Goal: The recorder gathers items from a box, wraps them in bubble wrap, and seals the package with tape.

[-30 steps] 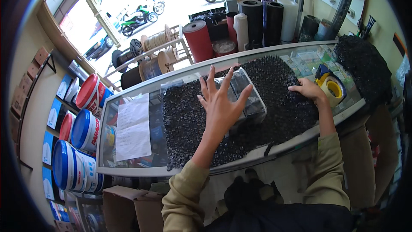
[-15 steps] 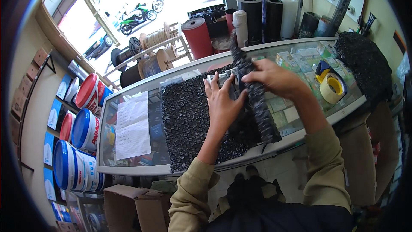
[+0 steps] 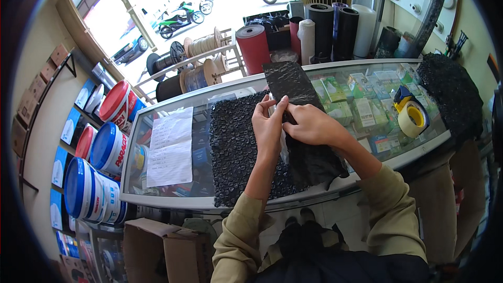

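Note:
A sheet of black bubble wrap [image 3: 236, 147] lies on the glass counter, its bumpy side up on the left. To its right a smoother, shiny black flap [image 3: 291, 82] is spread flat, reaching toward the far edge. My left hand [image 3: 268, 126] and my right hand [image 3: 313, 124] meet over the line between the two, fingers closed and thumbs close together. A small pale thing [image 3: 271, 107] shows between my left fingers; its kind is hidden. What my right fingertips pinch is also hidden. A whitish translucent strip [image 3: 284, 149] shows just below my hands.
A handwritten paper [image 3: 170, 147] lies left on the counter. Tape rolls [image 3: 413, 118] sit on the right, beside more black bubble wrap [image 3: 450, 99]. Rolls of sheeting, including a red one [image 3: 252, 50], stand beyond. Paint pails [image 3: 108, 148] line the left; a cardboard box [image 3: 152, 246] stands below.
The black flap that my right hand held up on edge now lies flat to the right. My left hand has gone from spread fingers to closed, and both hands have come together.

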